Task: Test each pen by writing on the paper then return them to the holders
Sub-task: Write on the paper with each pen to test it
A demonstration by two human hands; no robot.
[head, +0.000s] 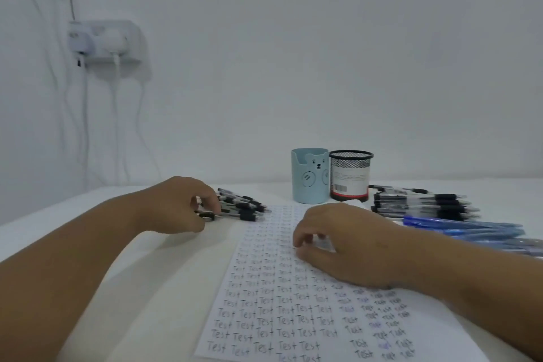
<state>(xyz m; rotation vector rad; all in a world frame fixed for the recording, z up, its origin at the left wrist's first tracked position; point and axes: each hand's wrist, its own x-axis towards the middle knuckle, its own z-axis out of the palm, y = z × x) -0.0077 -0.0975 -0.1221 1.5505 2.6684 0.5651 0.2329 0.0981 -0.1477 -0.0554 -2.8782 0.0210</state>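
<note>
White table point(88, 244), far edge against the wall at 12 o'clock. Bare surface at 7 to 9 o'clock, under my left forearm.

Paper point(282, 303) lies in the middle, long axis running from 6 toward 12 o'clock, covered in rows of "Test".

My left hand point(179, 206) at 10 o'clock, fingers curled, pinching a black-grip pen point(210, 215) at the near side of the black pen pile point(244, 206). The pile's pens lie flat, long axes roughly 9 to 3 o'clock, tips toward 3.

My right hand point(343, 244) rests on the paper near centre, fingers loosely curled; nothing visible in it, though the fingertips are blurred.

Blue bear holder point(310, 176) and black mesh holder point(349, 176) stand upright, touching, at 12 o'clock just beyond the paper's far edge.

At 2 o'clock, another black pen stack point(426, 206); nearer me, blue pens point(464, 228), all lying roughly 9 to 3 o'clock, just beside my right forearm.
</note>
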